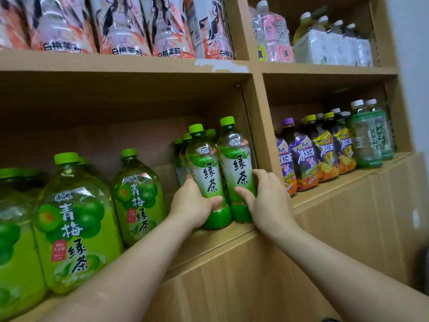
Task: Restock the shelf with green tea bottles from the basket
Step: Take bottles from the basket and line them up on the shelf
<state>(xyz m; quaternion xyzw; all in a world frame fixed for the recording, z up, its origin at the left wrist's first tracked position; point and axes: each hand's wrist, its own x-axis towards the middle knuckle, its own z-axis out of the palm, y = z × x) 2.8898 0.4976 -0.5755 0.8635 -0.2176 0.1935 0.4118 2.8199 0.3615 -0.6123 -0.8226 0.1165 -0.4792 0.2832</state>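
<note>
Near the middle of the frame, at the right end of the wide compartment, two green tea bottles stand side by side at the front edge of the shelf board. The left hand grasps the left bottle low on its label, with the thumb across the front and the fingers round the far side. The right hand grasps the right bottle in the same way, its fingers on the side that faces the divider. Both bottles are upright with labels to the front, and they are close together (touching or not, I cannot tell). Behind them, deeper in the compartment, more bottles of the same kind stand in a row. Mostly their green caps and shoulders show.

I judge that the step in hand is the placing: the pair seems to rest on the board, but neither hand has let go. The next move calls for a short push toward the row behind, keeping the bottles straight so they do not tip at the edge. After that, both hands must loosen and come out without turning the labels. The right bottle is just beside the divider, so the fingers have little room there.

Toward the lower left of the frame stand the big plum green tea bottles, apart from the pair, with bare board between. The basket is not in view, so I cannot say how many bottles remain.
</note>
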